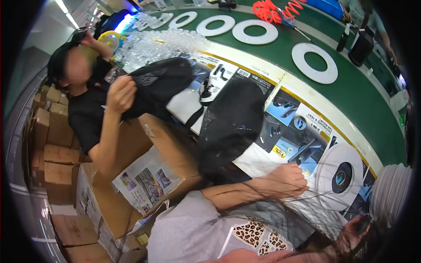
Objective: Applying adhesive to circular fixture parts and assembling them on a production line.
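My left hand (287, 180) is closed in a fist over the printed cardboard surface, thumb side up; whether it holds anything small is hidden. Just right of it lies a white ring (325, 168) with a black disc (342, 177) in its opening. At the lower right my right hand (354, 233) is partly covered by dark strands of hair, its fingers closed round a small dark object (363, 223). Beside that hand rises a stack of white rings (389, 193).
Black mesh pieces (230, 120) stand left of my left hand. A co-worker (85, 101) is at the left near an open cardboard box (164, 144). Several white rings (315, 62) lie on the green conveyor belt (280, 55), near clear plastic parts (160, 46) and a red coiled hose (267, 11).
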A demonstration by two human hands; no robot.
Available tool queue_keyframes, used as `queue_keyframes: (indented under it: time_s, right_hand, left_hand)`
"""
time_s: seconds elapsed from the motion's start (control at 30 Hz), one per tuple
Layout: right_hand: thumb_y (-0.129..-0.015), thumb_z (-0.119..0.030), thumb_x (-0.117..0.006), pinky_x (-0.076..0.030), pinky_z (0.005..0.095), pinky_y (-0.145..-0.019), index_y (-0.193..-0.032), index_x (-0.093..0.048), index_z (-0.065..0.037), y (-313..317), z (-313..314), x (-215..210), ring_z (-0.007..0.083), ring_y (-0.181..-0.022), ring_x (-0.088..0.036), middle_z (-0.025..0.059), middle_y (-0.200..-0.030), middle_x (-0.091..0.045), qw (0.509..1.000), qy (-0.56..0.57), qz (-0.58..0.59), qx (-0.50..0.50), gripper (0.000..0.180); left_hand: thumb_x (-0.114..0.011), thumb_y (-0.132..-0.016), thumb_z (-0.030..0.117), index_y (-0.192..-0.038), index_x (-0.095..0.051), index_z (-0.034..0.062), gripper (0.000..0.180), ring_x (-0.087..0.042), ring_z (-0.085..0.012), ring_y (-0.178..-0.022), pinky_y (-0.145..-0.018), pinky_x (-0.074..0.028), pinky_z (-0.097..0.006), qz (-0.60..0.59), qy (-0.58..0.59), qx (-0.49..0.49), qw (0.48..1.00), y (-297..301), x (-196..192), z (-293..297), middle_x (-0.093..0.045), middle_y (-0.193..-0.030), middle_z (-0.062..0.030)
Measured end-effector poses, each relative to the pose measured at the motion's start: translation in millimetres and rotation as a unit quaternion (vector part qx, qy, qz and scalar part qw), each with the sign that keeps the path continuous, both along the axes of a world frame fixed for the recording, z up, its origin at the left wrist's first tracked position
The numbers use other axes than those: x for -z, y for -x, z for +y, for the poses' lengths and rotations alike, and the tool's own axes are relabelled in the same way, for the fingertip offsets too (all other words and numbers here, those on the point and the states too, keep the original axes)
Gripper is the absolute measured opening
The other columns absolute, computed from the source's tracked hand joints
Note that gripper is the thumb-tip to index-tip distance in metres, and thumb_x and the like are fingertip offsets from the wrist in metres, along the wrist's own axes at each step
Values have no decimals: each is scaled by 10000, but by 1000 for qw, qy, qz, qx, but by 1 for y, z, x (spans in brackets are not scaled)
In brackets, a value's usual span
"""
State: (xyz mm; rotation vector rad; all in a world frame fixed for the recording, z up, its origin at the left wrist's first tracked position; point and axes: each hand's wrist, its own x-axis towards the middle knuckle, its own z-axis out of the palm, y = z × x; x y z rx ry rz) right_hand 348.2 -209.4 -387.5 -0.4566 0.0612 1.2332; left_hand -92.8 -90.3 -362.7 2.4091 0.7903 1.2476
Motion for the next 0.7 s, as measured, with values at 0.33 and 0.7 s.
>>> queue_keyframes:
  time_s: [0.33,0.7]
  right_hand:
    - [-873,-115,-651,-532,255,-828,-1239,-529,-20,38,12,-16,187,-1065,-581,113,-1204,-593,995,-17,82,61,398]
    - [-874,-236,-637,-543,298,-805,-1117,-621,-38,43,-13,-27,174,-930,-646,65,-1067,-672,997,3,-70,38,314]
  left_hand:
    - [-685,-779,147,-653,-503,85,229,-503,-218,-596,-596,-407,-328,52,-40,-26,998,-5,-5,-3,-482,-606,-33]
    - [-670,-713,144,-638,-494,97,197,-505,-250,-564,-527,-411,-380,49,-198,-29,979,-45,-68,59,-482,-589,-58]
